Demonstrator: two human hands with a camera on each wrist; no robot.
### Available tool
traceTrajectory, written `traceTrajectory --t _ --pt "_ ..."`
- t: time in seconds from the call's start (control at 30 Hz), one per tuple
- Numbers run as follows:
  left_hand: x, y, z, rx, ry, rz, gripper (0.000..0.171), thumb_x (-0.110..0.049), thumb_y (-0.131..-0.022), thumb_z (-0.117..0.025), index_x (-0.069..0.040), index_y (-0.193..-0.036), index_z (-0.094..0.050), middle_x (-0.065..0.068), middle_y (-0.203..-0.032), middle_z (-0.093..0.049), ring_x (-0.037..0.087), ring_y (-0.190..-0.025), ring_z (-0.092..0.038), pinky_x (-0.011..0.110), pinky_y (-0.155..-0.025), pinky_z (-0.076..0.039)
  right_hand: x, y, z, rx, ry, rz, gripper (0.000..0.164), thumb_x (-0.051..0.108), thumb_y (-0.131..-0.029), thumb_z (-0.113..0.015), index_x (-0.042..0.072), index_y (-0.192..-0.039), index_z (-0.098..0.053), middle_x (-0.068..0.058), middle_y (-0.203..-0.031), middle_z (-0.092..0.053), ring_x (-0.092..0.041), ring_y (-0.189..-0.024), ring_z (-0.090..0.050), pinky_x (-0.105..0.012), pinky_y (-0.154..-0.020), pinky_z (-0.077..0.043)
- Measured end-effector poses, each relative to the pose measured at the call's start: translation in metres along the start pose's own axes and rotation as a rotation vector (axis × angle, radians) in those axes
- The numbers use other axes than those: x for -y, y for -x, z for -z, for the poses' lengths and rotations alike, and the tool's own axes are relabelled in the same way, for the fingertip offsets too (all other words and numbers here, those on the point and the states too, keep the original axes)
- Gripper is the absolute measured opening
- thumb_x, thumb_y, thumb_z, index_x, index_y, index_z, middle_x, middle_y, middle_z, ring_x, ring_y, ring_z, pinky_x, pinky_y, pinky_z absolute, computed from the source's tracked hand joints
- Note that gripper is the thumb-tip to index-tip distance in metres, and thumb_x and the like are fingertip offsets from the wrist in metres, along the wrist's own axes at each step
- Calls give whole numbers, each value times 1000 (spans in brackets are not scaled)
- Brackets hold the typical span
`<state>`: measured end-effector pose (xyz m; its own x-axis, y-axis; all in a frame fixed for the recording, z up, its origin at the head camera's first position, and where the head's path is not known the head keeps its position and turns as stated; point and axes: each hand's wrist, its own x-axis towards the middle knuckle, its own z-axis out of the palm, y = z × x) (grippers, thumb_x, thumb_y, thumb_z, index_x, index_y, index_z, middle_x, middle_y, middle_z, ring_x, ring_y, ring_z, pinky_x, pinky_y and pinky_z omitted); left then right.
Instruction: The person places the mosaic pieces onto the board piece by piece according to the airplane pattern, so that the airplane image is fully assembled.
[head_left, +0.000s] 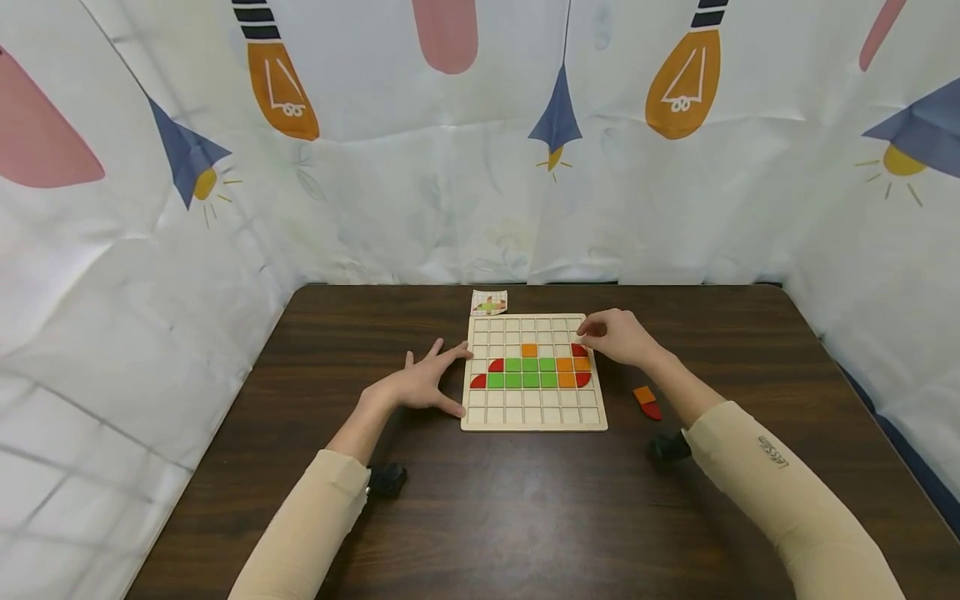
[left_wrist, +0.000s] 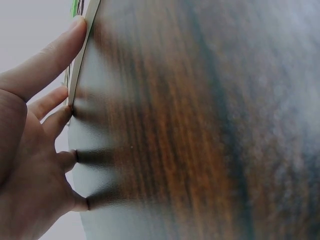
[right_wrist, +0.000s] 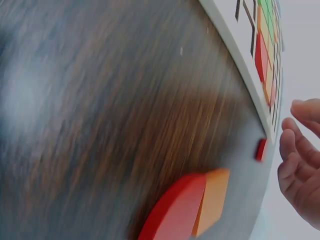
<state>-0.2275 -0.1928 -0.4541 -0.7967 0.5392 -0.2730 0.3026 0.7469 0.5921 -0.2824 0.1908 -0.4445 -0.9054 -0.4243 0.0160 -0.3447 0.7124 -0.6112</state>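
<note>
A pale grid board (head_left: 525, 414) holds green squares (head_left: 531, 380), orange squares (head_left: 528, 350) and red quarter-round pieces (head_left: 478, 381). My left hand (head_left: 412, 385) is spread along its left side, thumb at the near corner and index fingertip farther up the edge. Over the upper right edge hovers my right hand (head_left: 618, 335), fingers loosely bent, close to a red quarter-round at the right end of the pattern. No piece shows between those fingers in the right wrist view. There, a small red piece (right_wrist: 261, 149) lies on the table beside the board, below that hand.
An orange piece (head_left: 643, 395) and a red quarter-round (head_left: 651, 411) lie together right of the board, near the right forearm. Behind the board is a small pattern card (head_left: 489, 302). The dark wooden table (head_left: 525, 517) reaches back to a printed curtain (head_left: 480, 217).
</note>
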Motion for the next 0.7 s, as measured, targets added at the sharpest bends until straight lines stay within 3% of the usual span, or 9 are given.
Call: traceTrajectory --t 0.2,0.37,0.53,0.7 --pt "0 1 1 -2 -9 4 98 -42 -82 -88 -17 -160 -34 7 -172 -8 37 -155 10 76 -110 12 -13 5 7 -35 11 -57 19 13 -98 -70 0 -113 -74 -14 -107 -70 -30 -93 -61 -46 -81 -52" --pt "1 1 0 -1 -5 3 99 -42 -82 -88 -17 -160 -34 6 -172 -8 37 -155 10 76 -109 12 -22 6 9 -3 44 -94 26 14 -99 -70 -3 -118 -71 -20 -117 -67 -33 -96 -59 -49 -83 -51" --pt "2 1 0 0 -7 5 98 -43 -82 -88 -18 -160 -34 6 -172 -9 36 -155 10 76 -110 13 -27 6 7 36 58 -105 31 13 -97 -71 -4 -123 -68 -22 -119 -65 -33 -95 -58 -48 -82 -51" --pt "1 1 1 2 -2 6 98 -43 -82 -88 -19 -160 -34 6 -172 -8 36 -155 11 75 -110 13 -29 5 6 23 80 -87 29 8 -95 -72 -5 -120 -69 -23 -117 -66 -36 -99 -60 -51 -85 -51"
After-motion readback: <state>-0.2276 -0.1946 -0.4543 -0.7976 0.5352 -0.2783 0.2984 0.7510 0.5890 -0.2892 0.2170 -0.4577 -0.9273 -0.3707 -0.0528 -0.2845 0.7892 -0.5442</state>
